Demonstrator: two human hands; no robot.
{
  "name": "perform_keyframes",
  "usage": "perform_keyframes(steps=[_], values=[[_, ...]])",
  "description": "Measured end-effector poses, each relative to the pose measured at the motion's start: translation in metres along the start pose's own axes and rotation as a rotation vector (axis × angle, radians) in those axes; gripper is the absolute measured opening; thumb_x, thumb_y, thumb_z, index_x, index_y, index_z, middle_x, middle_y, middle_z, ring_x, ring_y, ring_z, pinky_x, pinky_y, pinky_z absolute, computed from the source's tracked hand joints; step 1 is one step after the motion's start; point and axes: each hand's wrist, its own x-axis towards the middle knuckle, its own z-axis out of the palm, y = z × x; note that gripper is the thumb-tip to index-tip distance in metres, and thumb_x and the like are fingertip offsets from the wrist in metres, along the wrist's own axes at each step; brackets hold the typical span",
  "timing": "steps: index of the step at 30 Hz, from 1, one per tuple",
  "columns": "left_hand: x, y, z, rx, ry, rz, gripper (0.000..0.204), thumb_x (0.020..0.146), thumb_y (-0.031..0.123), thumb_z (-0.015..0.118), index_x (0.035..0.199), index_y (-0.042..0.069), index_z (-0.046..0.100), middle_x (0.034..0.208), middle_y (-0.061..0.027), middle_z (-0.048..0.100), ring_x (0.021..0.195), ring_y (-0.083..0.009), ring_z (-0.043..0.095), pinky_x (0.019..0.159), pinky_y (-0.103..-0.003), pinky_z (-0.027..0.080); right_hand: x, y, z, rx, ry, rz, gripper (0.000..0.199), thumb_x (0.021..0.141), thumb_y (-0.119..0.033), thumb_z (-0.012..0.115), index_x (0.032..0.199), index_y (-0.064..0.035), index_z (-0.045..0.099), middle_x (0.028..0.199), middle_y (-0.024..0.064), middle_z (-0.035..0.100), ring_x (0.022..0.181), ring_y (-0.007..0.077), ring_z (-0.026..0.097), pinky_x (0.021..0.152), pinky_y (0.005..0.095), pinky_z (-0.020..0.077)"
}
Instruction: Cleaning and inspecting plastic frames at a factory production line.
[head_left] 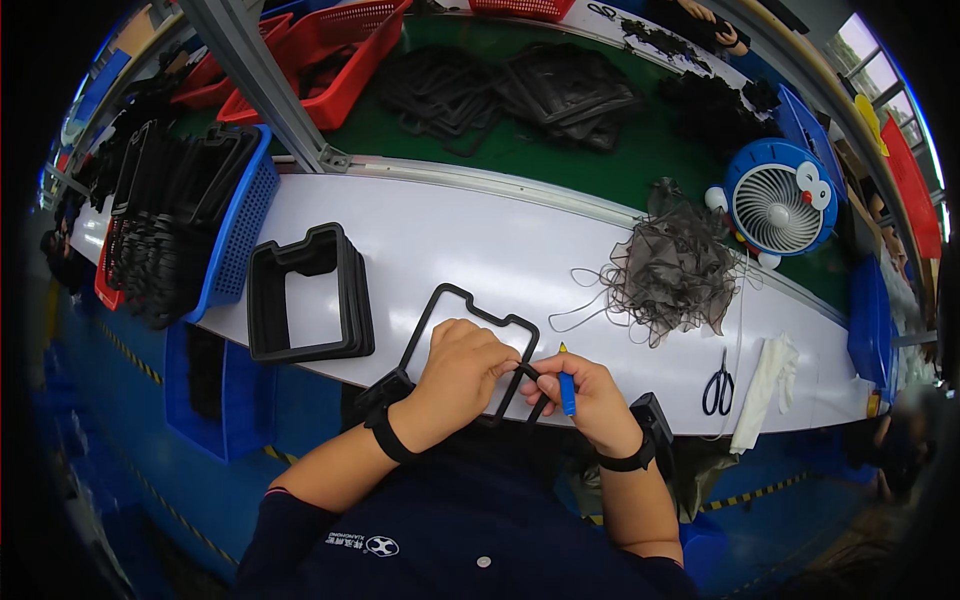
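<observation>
A black frame [483, 314] with a notched far edge lies on the white table in front of me. My left hand [458, 372] reaches over it, its thumb and fingers pinched on the frame's right side. Just right of that, my right hand [585, 392] is closed around a slim tool [568, 394] with a blue body and a yellow tip, whose kind I cannot make out. A short black strip [538, 408] sticks out below the right fingers; whether it belongs to the frame is unclear. The fingertips of both hands nearly meet.
Left stand stacked black frames [357, 300] and a blue basket [240, 225] of black parts. Right are a dark mesh pile [670, 270], scissors [718, 390], a white glove [768, 385] and a blue fan [780, 200]. Beyond the metal rail [480, 180], more frames [570, 95] lie on green.
</observation>
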Motion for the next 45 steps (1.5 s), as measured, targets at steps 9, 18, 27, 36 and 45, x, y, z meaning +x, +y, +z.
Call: perform_keyframes(steps=[9, 18, 27, 36, 45], values=[[0.002, -0.016, -0.001, 0.007, 0.052, -0.206, 0.009, 0.091, 0.012, 0.064, 0.092, 0.007, 0.072, 0.077, -0.0046, 0.063, 0.080, -0.0253, 0.055, 0.082, -0.039, 0.039, 0.003, 0.024, -0.006, 0.173, 0.006, -0.046, 0.037, 0.100, -0.015, 0.061, 0.132, 0.0007, 0.056, 0.107, 0.0113, 0.070, 0.090, 0.0141, 0.066, 0.070, 0.0236, 0.0498], [0.005, -0.011, -0.001, 0.002, 0.040, -0.223, 0.016, 0.086, 0.020, 0.073, 0.092, 0.006, 0.073, 0.073, -0.0047, 0.062, 0.075, -0.0228, 0.055, 0.078, -0.037, 0.039, 0.010, 0.034, 0.013, 0.097, 0.087, -0.039, 0.024, 0.094, -0.011, 0.068, 0.115, -0.0007, 0.060, 0.098, 0.0076, 0.069, 0.080, 0.0079, 0.060, 0.068, 0.0212, 0.0486], [0.007, -0.025, 0.004, -0.079, 0.106, -0.279, 0.014, 0.083, 0.015, 0.075, 0.091, 0.005, 0.074, 0.073, -0.0057, 0.063, 0.073, -0.0247, 0.058, 0.073, -0.040, 0.042, -0.017, 0.036, 0.012, -0.241, 0.243, -0.168, 0.020, 0.091, -0.001, 0.066, 0.111, 0.0020, 0.062, 0.092, 0.0038, 0.065, 0.085, 0.0101, 0.062, 0.078, 0.0244, 0.0508], [0.004, -0.024, 0.008, 0.091, 0.057, -0.224, 0.026, 0.083, 0.010, 0.072, 0.110, 0.010, 0.072, 0.094, -0.0058, 0.063, 0.092, -0.0252, 0.056, 0.087, -0.038, 0.040, 0.012, 0.026, 0.016, -0.445, 0.465, -0.260, 0.015, 0.094, -0.013, 0.068, 0.099, 0.0008, 0.067, 0.074, 0.0040, 0.065, 0.068, 0.0095, 0.060, 0.063, 0.0243, 0.0485], [-0.002, -0.026, 0.019, 0.122, 0.108, -0.164, 0.033, 0.081, 0.003, 0.069, 0.112, 0.014, 0.073, 0.091, -0.0056, 0.056, 0.089, -0.0274, 0.053, 0.084, -0.040, 0.040, 0.030, 0.015, 0.017, -0.714, 0.419, -0.199, 0.013, 0.087, -0.013, 0.072, 0.089, -0.0020, 0.067, 0.067, 0.0109, 0.065, 0.060, 0.0211, 0.063, 0.058, 0.0321, 0.0490]])
